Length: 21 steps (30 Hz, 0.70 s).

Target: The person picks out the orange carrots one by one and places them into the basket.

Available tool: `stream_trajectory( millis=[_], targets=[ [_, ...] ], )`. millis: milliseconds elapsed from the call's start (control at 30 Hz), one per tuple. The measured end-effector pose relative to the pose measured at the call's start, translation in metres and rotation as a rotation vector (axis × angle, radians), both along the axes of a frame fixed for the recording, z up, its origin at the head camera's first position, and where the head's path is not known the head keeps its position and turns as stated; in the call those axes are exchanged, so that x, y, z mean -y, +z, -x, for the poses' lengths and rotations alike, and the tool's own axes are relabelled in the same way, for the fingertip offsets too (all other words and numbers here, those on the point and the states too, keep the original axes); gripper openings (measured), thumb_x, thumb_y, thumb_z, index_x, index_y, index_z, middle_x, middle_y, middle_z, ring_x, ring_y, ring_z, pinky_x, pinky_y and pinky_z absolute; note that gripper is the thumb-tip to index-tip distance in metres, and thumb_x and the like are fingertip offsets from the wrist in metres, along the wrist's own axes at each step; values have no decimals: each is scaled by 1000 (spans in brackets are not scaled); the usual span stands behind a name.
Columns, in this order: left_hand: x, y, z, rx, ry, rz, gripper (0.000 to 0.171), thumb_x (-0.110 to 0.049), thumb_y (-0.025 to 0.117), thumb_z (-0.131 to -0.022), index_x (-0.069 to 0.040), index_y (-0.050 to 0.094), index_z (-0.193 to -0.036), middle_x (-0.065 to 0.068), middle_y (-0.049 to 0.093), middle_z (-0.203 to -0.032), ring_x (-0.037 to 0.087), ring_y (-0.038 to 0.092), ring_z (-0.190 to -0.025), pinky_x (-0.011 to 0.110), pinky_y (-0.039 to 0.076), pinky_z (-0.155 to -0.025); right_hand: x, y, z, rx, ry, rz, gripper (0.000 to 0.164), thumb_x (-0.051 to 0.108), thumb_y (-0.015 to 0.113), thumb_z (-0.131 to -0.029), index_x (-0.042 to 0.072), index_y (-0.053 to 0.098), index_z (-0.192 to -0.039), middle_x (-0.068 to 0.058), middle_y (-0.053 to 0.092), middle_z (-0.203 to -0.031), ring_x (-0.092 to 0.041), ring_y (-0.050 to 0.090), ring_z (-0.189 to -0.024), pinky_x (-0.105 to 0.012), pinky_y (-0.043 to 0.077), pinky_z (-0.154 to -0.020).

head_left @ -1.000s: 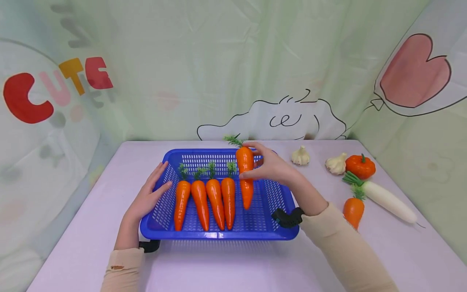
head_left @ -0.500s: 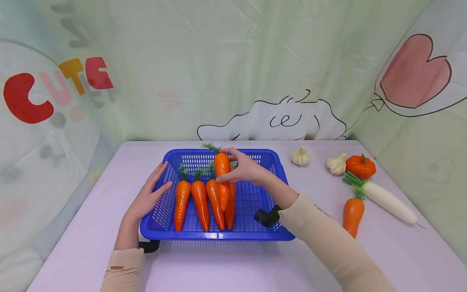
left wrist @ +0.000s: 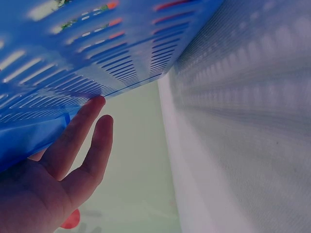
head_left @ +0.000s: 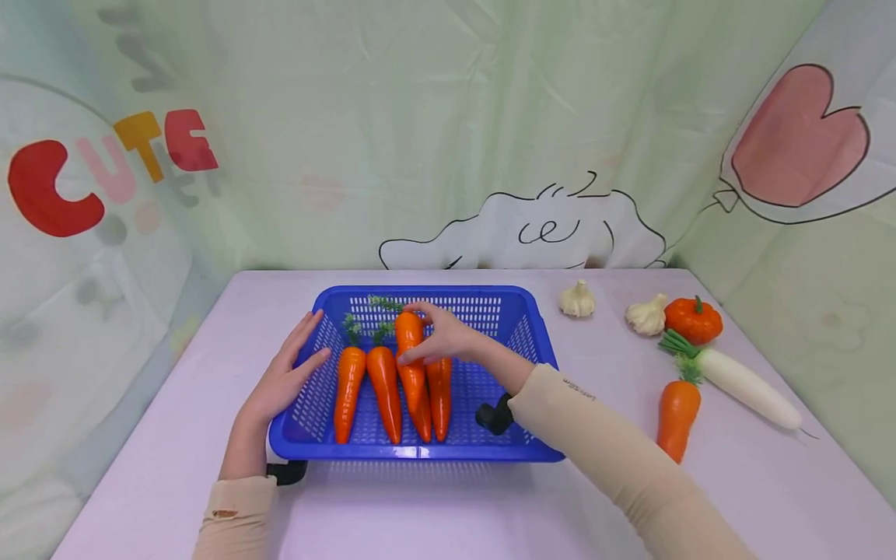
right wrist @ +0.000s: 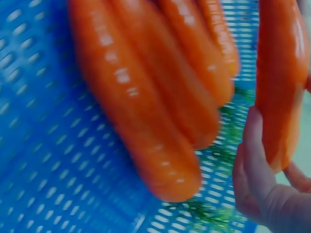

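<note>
Around the left end of a blue plastic basket (head_left: 483,451), my left hand (head_left: 283,379) rests with fairly straight fingers; in the left wrist view, fingertips (left wrist: 98,102) touch or nearly touch its slotted outer wall. My right hand (head_left: 446,336) grips a carrot (head_left: 409,328) by its thick upper part, leafy top to the back left, point downward. This carrot hovers over a row of several carrots (head_left: 350,389) lying in the basket, partly covering one of them. The right wrist view shows the held carrot (right wrist: 279,73) apart from those below.
On the white table (head_left: 392,513), right of the basket, lie another carrot (head_left: 677,416), a white radish (head_left: 749,385), a small orange pumpkin (head_left: 693,320) and two garlic bulbs (head_left: 577,299). A printed curtain (head_left: 336,140) hangs behind the table.
My right hand has carried the carrot leftward and lower, from the basket's right half to above the row of carrots. The left hand has stayed put.
</note>
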<state>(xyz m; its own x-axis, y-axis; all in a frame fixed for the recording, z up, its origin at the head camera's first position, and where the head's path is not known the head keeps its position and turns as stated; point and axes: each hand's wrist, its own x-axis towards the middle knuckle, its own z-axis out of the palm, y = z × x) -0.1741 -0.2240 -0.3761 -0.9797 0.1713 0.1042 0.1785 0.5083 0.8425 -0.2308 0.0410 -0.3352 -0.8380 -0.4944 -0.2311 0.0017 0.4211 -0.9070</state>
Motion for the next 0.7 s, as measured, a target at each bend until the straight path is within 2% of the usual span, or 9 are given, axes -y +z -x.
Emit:
stream_trajectory(
  millis=[200, 467, 600, 700],
  targets=[
    [-1, 1, 0, 1, 2, 8, 62, -34, 48, -93, -28, 17, -147, 7, 6, -153, 34, 6, -138, 69, 11, -99, 7, -10, -2, 1, 21, 3, 79, 7, 77, -72, 12, 34, -139, -21, 37, -133, -33, 55, -100, -37, 55, -70],
    [-1, 1, -1, -3, 5, 14, 63, -34, 49, -93, -26, 18, -147, 8, 6, -153, 34, 7, -138, 68, 12, -99, 19, -17, -2, -121, 34, -109, 82, 13, 79, -69, 11, 35, -138, -20, 40, -133, -30, 56, -98, -34, 55, -66],
    [-1, 0, 0, -2, 3, 11, 63, -34, 49, -93, -27, 18, -147, 7, 6, -153, 34, 7, -138, 68, 12, -99, 23, -20, -2, -198, 50, -180, 82, 18, 81, -68, 13, 38, -138, -17, 44, -131, -27, 55, -99, -31, 53, -72],
    [-1, 0, 0, -2, 1, 7, 62, -34, 49, -93, -27, 18, -147, 7, 6, -153, 33, 6, -138, 69, 12, -99, 26, -20, -4, -213, 57, -206, 82, 20, 81, -68, 14, 39, -138, -15, 46, -130, -26, 54, -99, -29, 52, -73]
  ],
)
